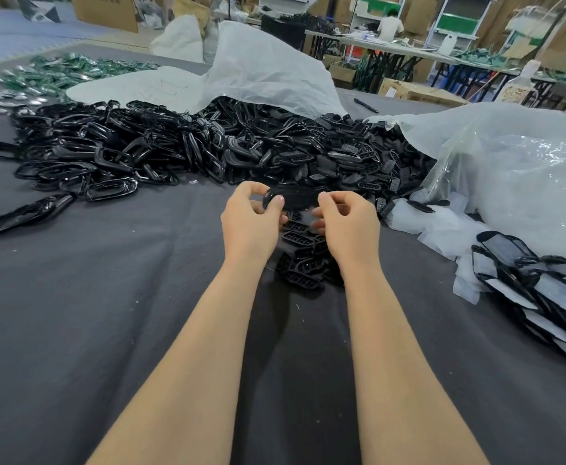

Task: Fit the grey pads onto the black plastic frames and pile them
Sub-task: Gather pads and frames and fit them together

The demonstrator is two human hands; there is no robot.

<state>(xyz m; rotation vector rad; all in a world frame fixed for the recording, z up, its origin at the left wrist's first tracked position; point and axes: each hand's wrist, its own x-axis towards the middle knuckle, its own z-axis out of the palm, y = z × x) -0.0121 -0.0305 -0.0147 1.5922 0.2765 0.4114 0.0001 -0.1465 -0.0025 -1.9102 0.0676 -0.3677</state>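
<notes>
Pinching a black frame (296, 198) by its two ends, the left hand (251, 223) and right hand (348, 223) hold it level above the desk (107, 297), just before the loose heap (174, 146), probably to seat a grey pad squarely.

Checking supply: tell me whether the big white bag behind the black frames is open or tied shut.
Open: the white bag lies slack, its edge loose, black frames spilling from under it.
</notes>
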